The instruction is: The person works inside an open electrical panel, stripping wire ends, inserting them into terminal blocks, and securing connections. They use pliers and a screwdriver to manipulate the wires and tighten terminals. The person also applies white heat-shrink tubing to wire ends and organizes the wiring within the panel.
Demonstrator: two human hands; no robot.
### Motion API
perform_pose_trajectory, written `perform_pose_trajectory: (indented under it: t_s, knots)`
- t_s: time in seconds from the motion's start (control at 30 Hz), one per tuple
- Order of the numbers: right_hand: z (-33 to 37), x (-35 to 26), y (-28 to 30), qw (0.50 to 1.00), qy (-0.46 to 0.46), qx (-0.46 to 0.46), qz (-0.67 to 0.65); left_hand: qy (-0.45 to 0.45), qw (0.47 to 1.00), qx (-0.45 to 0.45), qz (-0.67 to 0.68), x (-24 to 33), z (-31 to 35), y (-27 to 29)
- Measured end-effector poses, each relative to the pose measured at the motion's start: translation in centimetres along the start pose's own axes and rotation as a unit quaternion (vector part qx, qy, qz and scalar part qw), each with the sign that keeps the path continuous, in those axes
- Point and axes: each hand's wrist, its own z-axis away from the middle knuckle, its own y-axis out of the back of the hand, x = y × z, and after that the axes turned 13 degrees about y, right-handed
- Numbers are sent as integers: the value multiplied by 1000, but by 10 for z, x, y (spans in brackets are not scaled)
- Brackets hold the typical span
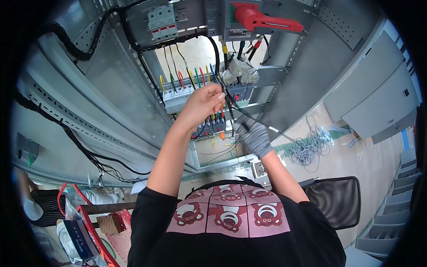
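My bare left hand (203, 106) is in front of the open cabinet, with thumb and fingertips pinched on a bunch of thin black wires (243, 112). One wire runs on to the right and ends in a white sleeve (273, 129). My right hand (254, 137), in a grey striped glove, is just below and to the right, its fingers curled around the lower wires; the fingertips are partly hidden. Behind my left hand sits a white row of breakers (177, 99) with yellow, green and red wires on top. Clear plastic covers (240, 71) hang beside it.
A red rotary handle (262, 20) juts from the upper panel, near white fuse holders (162, 21). Black cable harnesses (73, 133) line the left wall. Loose grey wire (307, 149) lies on the floor at right. A black mesh chair back (334, 202) and a red cart (95, 236) are near me.
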Motion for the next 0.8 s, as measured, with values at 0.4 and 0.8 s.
perform_pose_trajectory:
  t_s: [0.4,0.8]
  knots:
    - [-37,-41,56,998,69,6,1,-4,998,39,58,-4,9,-5]
    - [-108,-15,55,961,134,-104,-217,-8,992,41,122,-2,8,-25]
